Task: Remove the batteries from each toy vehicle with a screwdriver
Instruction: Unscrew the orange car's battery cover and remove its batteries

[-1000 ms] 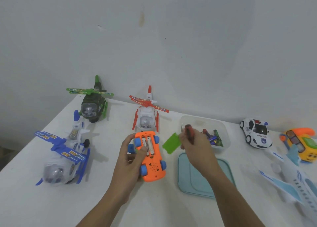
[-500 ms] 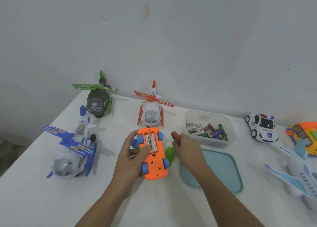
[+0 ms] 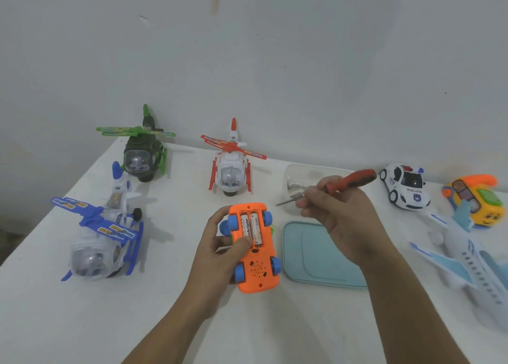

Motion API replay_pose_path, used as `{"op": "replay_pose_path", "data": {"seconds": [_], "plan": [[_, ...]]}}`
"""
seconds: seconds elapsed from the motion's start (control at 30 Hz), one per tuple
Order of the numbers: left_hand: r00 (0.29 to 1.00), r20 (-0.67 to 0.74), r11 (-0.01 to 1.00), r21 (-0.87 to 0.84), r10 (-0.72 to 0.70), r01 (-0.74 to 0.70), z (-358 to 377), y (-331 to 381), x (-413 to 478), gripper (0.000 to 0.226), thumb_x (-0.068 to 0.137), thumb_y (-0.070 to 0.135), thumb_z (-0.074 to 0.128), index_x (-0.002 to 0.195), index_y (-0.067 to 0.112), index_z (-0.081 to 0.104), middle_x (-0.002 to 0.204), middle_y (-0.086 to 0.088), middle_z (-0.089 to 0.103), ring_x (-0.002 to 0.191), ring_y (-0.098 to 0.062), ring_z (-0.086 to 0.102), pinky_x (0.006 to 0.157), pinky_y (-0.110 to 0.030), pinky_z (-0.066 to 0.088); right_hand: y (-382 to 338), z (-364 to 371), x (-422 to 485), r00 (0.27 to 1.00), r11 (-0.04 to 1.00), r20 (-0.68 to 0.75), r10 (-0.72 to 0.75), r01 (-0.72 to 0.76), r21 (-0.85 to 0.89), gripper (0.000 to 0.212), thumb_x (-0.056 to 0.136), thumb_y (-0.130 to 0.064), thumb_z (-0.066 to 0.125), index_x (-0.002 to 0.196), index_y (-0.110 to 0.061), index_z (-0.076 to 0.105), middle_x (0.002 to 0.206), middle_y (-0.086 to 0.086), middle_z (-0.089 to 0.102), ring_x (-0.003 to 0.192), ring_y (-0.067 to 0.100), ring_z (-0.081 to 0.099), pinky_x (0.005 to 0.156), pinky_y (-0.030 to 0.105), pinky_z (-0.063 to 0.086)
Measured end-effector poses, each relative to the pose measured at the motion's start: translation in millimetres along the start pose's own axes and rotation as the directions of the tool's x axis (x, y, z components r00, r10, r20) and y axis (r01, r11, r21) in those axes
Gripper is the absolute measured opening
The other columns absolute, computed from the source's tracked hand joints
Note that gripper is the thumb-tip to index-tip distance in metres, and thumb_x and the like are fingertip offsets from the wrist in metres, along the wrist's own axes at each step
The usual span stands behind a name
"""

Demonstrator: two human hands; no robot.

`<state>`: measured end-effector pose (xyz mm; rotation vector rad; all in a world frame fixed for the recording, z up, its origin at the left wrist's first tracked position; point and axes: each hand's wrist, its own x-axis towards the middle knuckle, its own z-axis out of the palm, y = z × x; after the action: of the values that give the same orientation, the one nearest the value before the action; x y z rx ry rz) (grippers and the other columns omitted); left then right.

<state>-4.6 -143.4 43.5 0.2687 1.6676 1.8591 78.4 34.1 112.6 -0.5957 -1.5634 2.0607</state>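
An orange toy car (image 3: pixel 257 264) with blue wheels lies upside down, gripped from the left by my left hand (image 3: pixel 220 251). Its battery bay is uncovered and two batteries (image 3: pixel 250 227) lie side by side inside, my thumb resting on their near end. My right hand (image 3: pixel 336 220) holds a red-handled screwdriver (image 3: pixel 349 181) above the table, its metal tip pointing left toward the car. A sliver of the green battery cover (image 3: pixel 272 229) peeks out at the car's right side.
A clear tub (image 3: pixel 302 172) sits behind my right hand, with a teal lid (image 3: pixel 316 256) in front of it. Green (image 3: pixel 141 150), red-white (image 3: pixel 232 167) and blue-white (image 3: pixel 101 234) helicopters stand left and behind. A police car (image 3: pixel 405 189), an orange-yellow toy (image 3: pixel 478 198) and a white plane (image 3: pixel 472 270) lie right.
My right hand set the green cover down beside the car, then rose with the screwdriver and turned its tip toward the car. My left hand kept its hold on the car.
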Motion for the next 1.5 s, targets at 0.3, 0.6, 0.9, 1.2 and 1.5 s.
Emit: {"op": "replay_pose_path", "data": {"seconds": [0.3,0.6,0.9,1.2,1.5], "plan": [[1.000,0.014,1.000,0.014,0.022,-0.023,14,1,-8,0.049,0.095,0.008,0.060,0.108,0.054,0.051,0.091,0.008,0.069,0.083,-0.018,0.073,0.057,-0.026,0.059,25,10,-4,0.979,0.908,0.124,-0.163,0.198,-0.369,0.014,0.097,-0.004,0.050,0.093,-0.013,0.041,0.088,0.008,0.074,0.088,0.020,0.072,0.078,0.027,0.057],[0.998,-0.002,0.998,0.039,0.055,-0.055,20,-1,-7,0.049,0.094,0.010,0.062,0.104,0.056,0.050,0.094,0.005,0.067,0.088,-0.020,0.071,0.053,-0.021,0.056,28,3,-1,0.958,0.805,0.184,-0.219,0.284,-0.520,0.015,0.096,-0.012,0.054,0.090,-0.021,0.044,0.086,-0.006,0.073,0.086,0.011,0.070,0.082,0.026,0.056],[0.997,-0.002,0.994,0.078,0.075,-0.075,26,-5,-2,0.043,0.092,0.011,0.066,0.108,0.048,0.052,0.098,0.008,0.067,0.082,-0.012,0.071,0.055,-0.018,0.055,6,-1,17,0.987,0.906,0.153,0.048,0.022,-0.423,0.011,0.099,-0.008,0.049,0.093,-0.010,0.041,0.083,0.009,0.073,0.083,0.023,0.073,0.076,0.028,0.059],[0.998,-0.002,0.994,0.081,0.067,-0.067,26,-3,0,0.043,0.094,0.011,0.063,0.105,0.052,0.053,0.091,0.007,0.069,0.078,-0.013,0.073,0.054,-0.022,0.056,6,-9,24,0.963,0.976,0.155,0.218,-0.219,-0.012,0.010,0.099,-0.005,0.046,0.090,-0.008,0.047,0.082,0.017,0.069,0.088,0.033,0.071,0.076,0.037,0.060],[0.998,0.008,0.995,0.068,0.065,-0.066,27,2,4,0.044,0.094,0.012,0.063,0.107,0.052,0.053,0.092,0.008,0.069,0.083,-0.017,0.073,0.056,-0.027,0.059,11,1,7,0.983,0.771,0.114,-0.146,0.185,-0.610,0.029,0.093,-0.004,0.054,0.086,-0.028,0.068,0.076,0.006,0.057,0.064,0.018,0.047,0.062,0.026,0.040]]}}
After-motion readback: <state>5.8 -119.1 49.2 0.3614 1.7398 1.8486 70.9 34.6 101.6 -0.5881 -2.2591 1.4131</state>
